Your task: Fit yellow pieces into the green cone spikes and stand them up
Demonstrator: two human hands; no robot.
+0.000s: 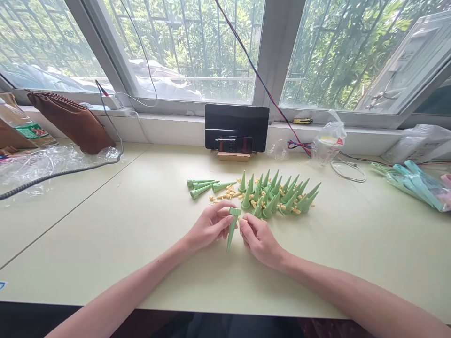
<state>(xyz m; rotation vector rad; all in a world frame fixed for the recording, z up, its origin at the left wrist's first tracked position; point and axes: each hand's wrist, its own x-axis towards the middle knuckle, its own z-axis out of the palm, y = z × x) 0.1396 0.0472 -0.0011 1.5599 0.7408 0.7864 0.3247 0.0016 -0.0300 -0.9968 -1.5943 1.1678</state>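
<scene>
My left hand [211,226] is closed around a green plant watering spike [231,234], its ribbed collar up and its point down. Against the side of the spike, just under the collar, my right hand [261,240] pinches a small yellow valve [243,219], mostly hidden by the fingers. Beyond my hands, several green spikes with yellow valves [269,206] stand in a cluster, points up. Loose yellow valves [229,193] lie in a small heap left of them. Farther left, several green spikes [201,188] lie on their sides.
A black tablet [236,119] leans at the sill, with a phone [235,144] on a cardboard stand before it. On the left are a brown pouch [70,119] and a dark cable [63,172]. Bagged items [419,185] and a white cable [348,171] lie right.
</scene>
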